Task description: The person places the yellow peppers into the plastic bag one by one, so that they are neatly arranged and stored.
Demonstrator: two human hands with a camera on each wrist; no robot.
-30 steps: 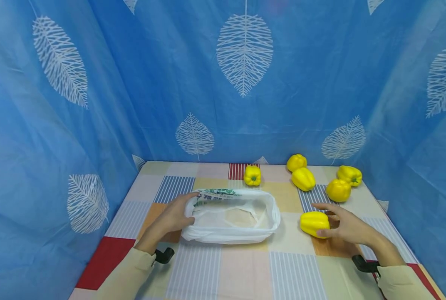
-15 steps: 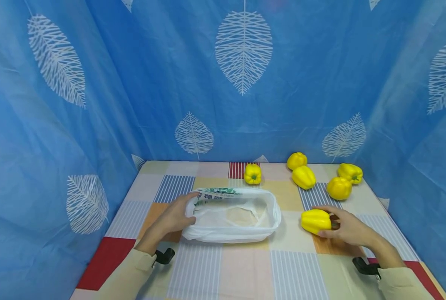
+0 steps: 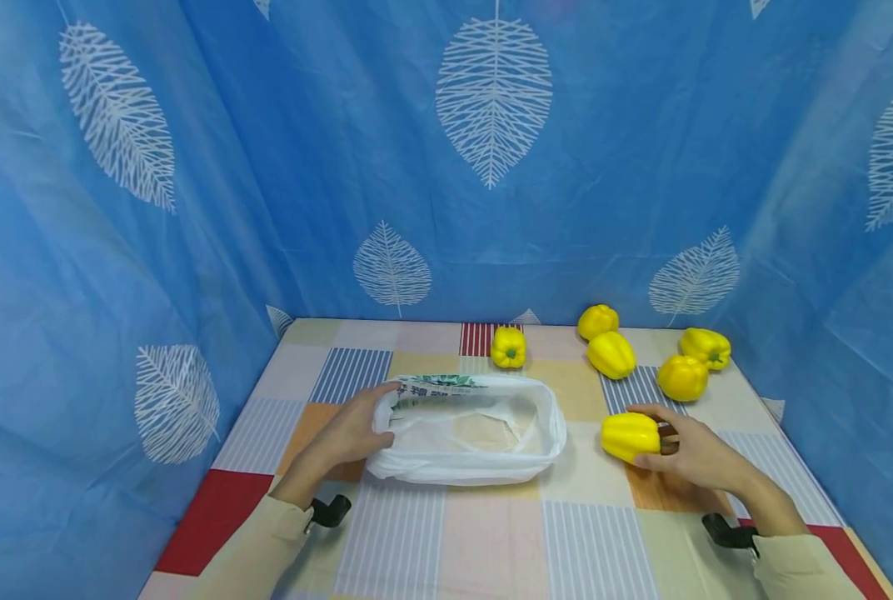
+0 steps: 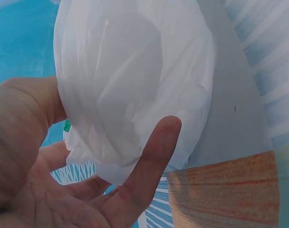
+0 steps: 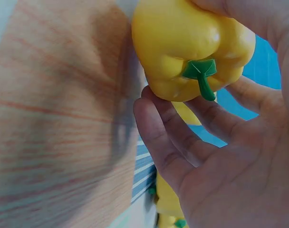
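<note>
A shallow container lined with a white plastic bag [image 3: 465, 471] stands on the table, green and dark print on the bag's far inner side. My left hand [image 3: 352, 429] holds its left end, thumb and fingers spread around the bagged rim; the bag's outer side [image 4: 130, 85] fills much of the left wrist view. To the right, my right hand [image 3: 690, 450] grips a yellow bell pepper [image 3: 630, 437] between thumb and fingertips. Its green stem [image 5: 201, 73] faces the palm in the right wrist view. Whether the pepper touches the cloth, I cannot tell.
Behind the container sits one yellow bell pepper [image 3: 508, 347]. Several more lie at the back right, among them one pepper [image 3: 611, 355] and another pepper [image 3: 682, 377]. A patchwork cloth [image 3: 491, 533] covers the table; a blue curtain [image 3: 311, 150] encloses its back and sides.
My right thumb and fingers have closed in on the near bell pepper, which has shifted slightly. The left hand and the bag-lined container look unmoved.
</note>
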